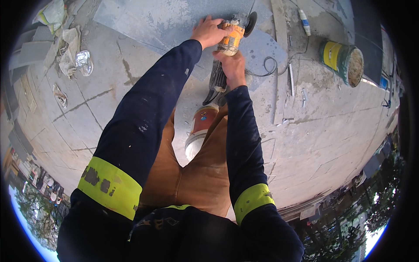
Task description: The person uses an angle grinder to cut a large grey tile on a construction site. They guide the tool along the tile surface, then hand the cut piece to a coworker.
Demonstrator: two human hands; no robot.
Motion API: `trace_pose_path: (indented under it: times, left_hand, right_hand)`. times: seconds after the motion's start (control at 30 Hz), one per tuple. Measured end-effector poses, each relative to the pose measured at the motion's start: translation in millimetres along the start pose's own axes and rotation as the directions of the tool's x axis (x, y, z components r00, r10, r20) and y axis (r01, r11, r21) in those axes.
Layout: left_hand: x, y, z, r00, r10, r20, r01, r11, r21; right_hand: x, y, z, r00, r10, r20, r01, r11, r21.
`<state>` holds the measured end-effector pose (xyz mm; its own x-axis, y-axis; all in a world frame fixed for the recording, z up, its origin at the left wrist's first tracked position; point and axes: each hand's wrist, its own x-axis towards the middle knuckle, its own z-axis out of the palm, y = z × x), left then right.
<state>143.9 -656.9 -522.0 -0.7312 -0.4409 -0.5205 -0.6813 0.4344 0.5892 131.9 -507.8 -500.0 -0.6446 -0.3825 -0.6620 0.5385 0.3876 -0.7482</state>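
An orange and black angle grinder (pixel 231 37) points away from me, its dark disc (pixel 251 23) resting near the edge of a grey stone slab (pixel 157 19). My left hand (pixel 208 31) wraps over the grinder's orange head from the left. My right hand (pixel 231 65) grips the black ribbed rear handle. Both arms wear dark blue sleeves with yellow bands. A black power cable (pixel 270 67) loops away to the right of the tool.
A red and white bucket (pixel 200 126) stands between my knees. A green and yellow bucket (pixel 342 59) lies at the upper right beside a tube (pixel 304 22). Crumpled plastic and paper (pixel 74 54) lie at the upper left. Thin offcut strips (pixel 291 81) scatter on the concrete floor.
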Motion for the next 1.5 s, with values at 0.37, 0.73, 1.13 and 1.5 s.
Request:
trace_pose_path:
  times: [0.37,0.73,1.13,1.5]
  left_hand:
    - [-8.7,-14.0,11.2,0.995,0.051,-0.088,-0.051,0.999,0.001]
    - [17.1,4.4,0.5,1.000,0.016,-0.024,-0.013,0.995,0.096]
    - [39.8,3.6,-8.4,0.998,0.030,-0.053,-0.028,0.999,0.039]
    - [-2.3,-17.7,8.9,0.998,0.048,-0.029,-0.047,0.998,0.047]
  right_hand:
    - [-12.5,13.8,-1.3,0.999,0.020,-0.039,-0.020,1.000,-0.011]
    - [12.5,-4.6,-5.3,1.000,-0.006,0.022,0.005,0.999,0.037]
    - [30.8,-11.8,1.5,0.999,-0.001,0.042,-0.003,0.996,0.086]
    - [-9.6,12.0,3.5,0.999,-0.013,-0.039,0.013,1.000,0.001]
